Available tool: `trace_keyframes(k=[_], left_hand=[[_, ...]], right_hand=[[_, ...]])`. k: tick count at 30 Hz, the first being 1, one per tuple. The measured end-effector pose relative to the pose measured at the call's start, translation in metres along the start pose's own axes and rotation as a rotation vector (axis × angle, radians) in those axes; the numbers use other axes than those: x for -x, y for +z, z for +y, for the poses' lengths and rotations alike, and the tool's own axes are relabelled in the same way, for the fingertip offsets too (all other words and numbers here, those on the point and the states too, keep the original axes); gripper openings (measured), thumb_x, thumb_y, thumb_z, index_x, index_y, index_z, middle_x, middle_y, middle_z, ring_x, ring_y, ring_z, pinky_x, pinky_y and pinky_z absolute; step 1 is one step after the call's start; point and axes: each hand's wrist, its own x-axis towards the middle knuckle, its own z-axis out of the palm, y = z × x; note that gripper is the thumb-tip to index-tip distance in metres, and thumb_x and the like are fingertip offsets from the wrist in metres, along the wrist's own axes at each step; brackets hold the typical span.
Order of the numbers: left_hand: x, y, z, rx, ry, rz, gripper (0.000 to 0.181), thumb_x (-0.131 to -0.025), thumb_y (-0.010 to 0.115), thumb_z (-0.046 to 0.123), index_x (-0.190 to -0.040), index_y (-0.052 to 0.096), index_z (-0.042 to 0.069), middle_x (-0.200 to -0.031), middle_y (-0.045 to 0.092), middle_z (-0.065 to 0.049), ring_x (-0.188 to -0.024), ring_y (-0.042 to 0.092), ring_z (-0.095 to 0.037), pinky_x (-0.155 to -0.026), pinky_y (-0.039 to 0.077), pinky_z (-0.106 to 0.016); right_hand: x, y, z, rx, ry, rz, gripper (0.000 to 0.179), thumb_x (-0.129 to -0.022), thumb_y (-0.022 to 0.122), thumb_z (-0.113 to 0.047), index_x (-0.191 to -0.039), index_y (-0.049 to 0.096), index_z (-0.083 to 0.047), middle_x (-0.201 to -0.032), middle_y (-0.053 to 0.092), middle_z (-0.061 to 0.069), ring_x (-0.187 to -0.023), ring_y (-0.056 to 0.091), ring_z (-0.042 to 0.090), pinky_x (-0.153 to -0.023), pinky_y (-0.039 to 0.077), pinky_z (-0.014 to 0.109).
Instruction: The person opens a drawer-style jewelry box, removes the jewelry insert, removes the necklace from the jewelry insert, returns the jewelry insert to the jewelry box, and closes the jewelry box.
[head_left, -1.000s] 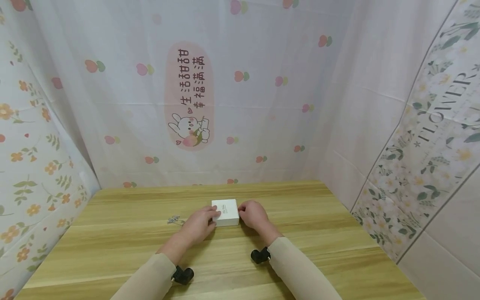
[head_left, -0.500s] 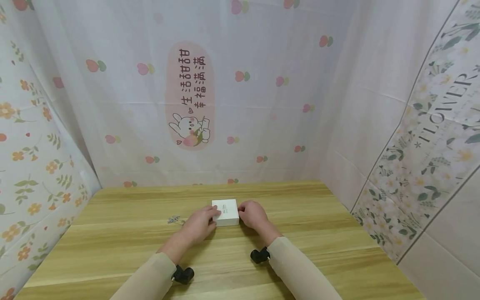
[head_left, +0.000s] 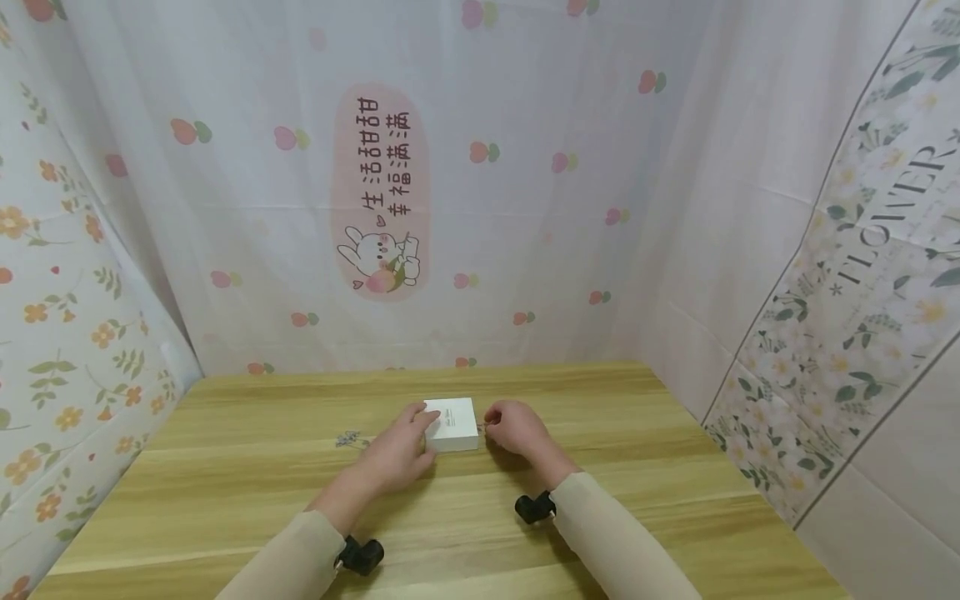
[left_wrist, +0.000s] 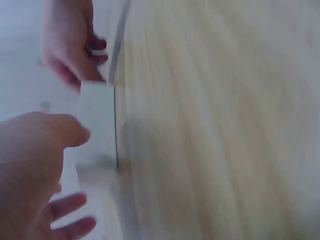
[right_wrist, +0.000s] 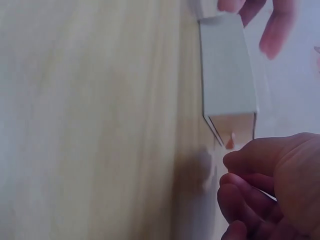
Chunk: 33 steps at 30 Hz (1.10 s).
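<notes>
A small white box (head_left: pixel 453 419) with fine dark lettering on its lid lies on the wooden table. My left hand (head_left: pixel 400 450) holds its left end, a finger over the top and the thumb on the near side; in the left wrist view the other fingers are spread. At the right end, my right hand (head_left: pixel 516 429) has moved slightly off the box, with thumb and index finger pinched together. The right wrist view shows a brownish inner face in the box's end and a small orange-brown tab (right_wrist: pixel 230 141) reaching toward those fingertips; their contact is partly hidden.
The wood-grain table (head_left: pixel 247 467) carries a printed grey flower motif (head_left: pixel 348 438) left of the box. A patterned curtain (head_left: pixel 525 208) hangs behind the far edge, with floral cloths at both sides. Black wrist cameras (head_left: pixel 362 556) sit at both sleeves.
My right hand has shifted a little to the right, opening a small gap from the box's end. My left hand's fingers have lifted and spread slightly; the box stays in place.
</notes>
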Motion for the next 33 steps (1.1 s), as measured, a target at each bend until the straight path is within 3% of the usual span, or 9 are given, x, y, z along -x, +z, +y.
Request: trace_keyframes(k=[6, 12, 17, 25, 33], left_hand=[[0.006, 0.008, 0.031, -0.146, 0.029, 0.018, 0.056, -0.103, 0.074, 0.028, -0.154, 0.062, 0.007, -0.155, 0.053, -0.029, -0.137, 0.057, -0.048, -0.11, 0.054, -0.063], [0.011, 0.022, 0.048, -0.275, -0.036, -0.03, 0.066, -0.103, 0.071, 0.049, -0.158, 0.06, 0.014, -0.143, 0.055, -0.023, -0.122, 0.053, -0.037, -0.103, 0.053, -0.057], [0.005, 0.027, 0.046, -0.27, -0.068, -0.047, 0.073, -0.103, 0.07, 0.053, -0.162, 0.055, 0.014, -0.149, 0.052, -0.024, -0.132, 0.051, -0.04, -0.112, 0.048, -0.061], [-0.026, 0.028, 0.027, -0.248, -0.104, -0.082, 0.079, -0.103, 0.067, 0.053, -0.167, 0.046, 0.013, -0.16, 0.045, -0.027, -0.146, 0.046, -0.045, -0.119, 0.043, -0.063], [-0.051, 0.03, 0.012, -0.24, -0.142, -0.09, 0.082, -0.103, 0.064, 0.055, -0.172, 0.039, 0.019, -0.169, 0.038, -0.025, -0.154, 0.04, -0.046, -0.12, 0.04, -0.063]], right_hand=[[-0.001, -0.006, 0.007, -0.011, 0.027, 0.003, 0.019, -0.102, 0.071, -0.014, -0.117, 0.079, -0.006, -0.106, 0.077, 0.007, -0.085, 0.064, 0.018, -0.078, 0.059, 0.037], [0.002, -0.006, 0.01, -0.025, 0.046, 0.001, 0.02, -0.1, 0.072, -0.015, -0.116, 0.079, -0.005, -0.104, 0.077, 0.006, -0.085, 0.064, 0.018, -0.08, 0.059, 0.037], [0.005, -0.007, 0.012, -0.034, 0.061, 0.008, 0.02, -0.101, 0.072, -0.016, -0.116, 0.078, -0.005, -0.101, 0.075, 0.006, -0.082, 0.064, 0.018, -0.078, 0.058, 0.035], [0.007, -0.01, 0.012, -0.04, 0.063, 0.007, 0.018, -0.101, 0.072, -0.016, -0.114, 0.078, -0.005, -0.099, 0.075, 0.005, -0.081, 0.064, 0.017, -0.077, 0.057, 0.034], [0.005, -0.009, 0.011, -0.034, 0.055, 0.013, 0.018, -0.102, 0.072, -0.017, -0.114, 0.079, -0.005, -0.1, 0.075, 0.005, -0.083, 0.064, 0.017, -0.078, 0.057, 0.034]])
